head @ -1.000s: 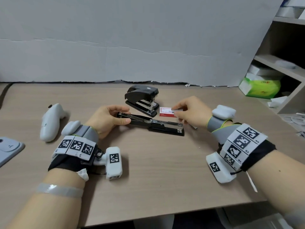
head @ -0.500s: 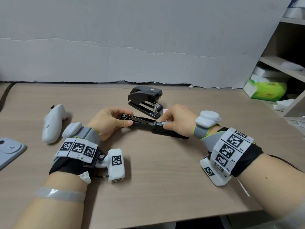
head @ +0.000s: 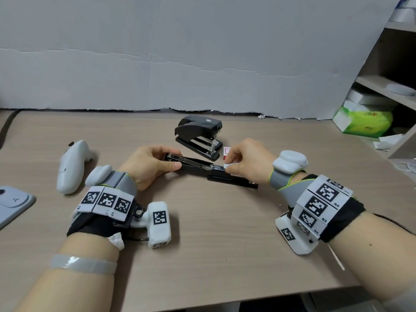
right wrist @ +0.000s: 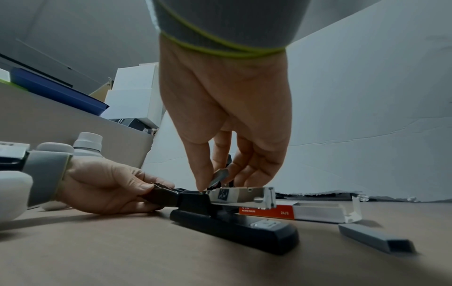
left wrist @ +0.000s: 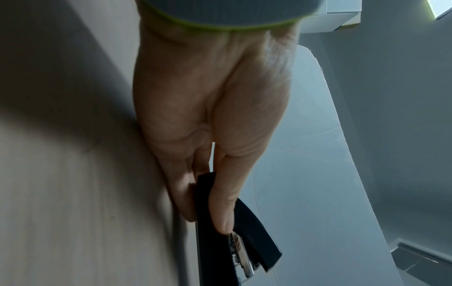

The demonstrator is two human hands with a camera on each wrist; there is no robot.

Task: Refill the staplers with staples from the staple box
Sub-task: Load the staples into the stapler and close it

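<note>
1. Left hand (head: 147, 164) grips the swung-open top arm of the open stapler (head: 209, 172): thumb along the near side, fingers curled over the far side. Heel of the hand rests on the table (head: 213, 233).
2. Right hand (head: 246, 161) pinches a short staple strip (right wrist: 220, 177) between thumb and fingertips; strip is tilted, its lower end at the rear of the metal magazine channel (right wrist: 240, 194). Remaining fingers are loosely curled.
3. Open stapler: long, matte black plastic base flat on the table, near the middle. Magazine is bright bare metal, a shallow U-shaped trough, raised off the base at a slight angle. Small metal anvil plate inset near the base's front end.
4. Staple box (right wrist: 293, 211): small card box, red-orange and white, printed "24/6", lying flat just behind the open stapler's front end; one end is open with a flap standing up.
5. Loose staple strip (right wrist: 374, 239): grey, square-section bar, lying on the table right of the stapler base, apart from it.
6. Second stapler (head: 198, 135): black, glossy, closed, chunkier shape, just beyond the open one.
7. Table surface: pale wood-grain laminate, matte.
8. White controller (head: 72, 166), smooth, rounded, left of the left hand.
</note>
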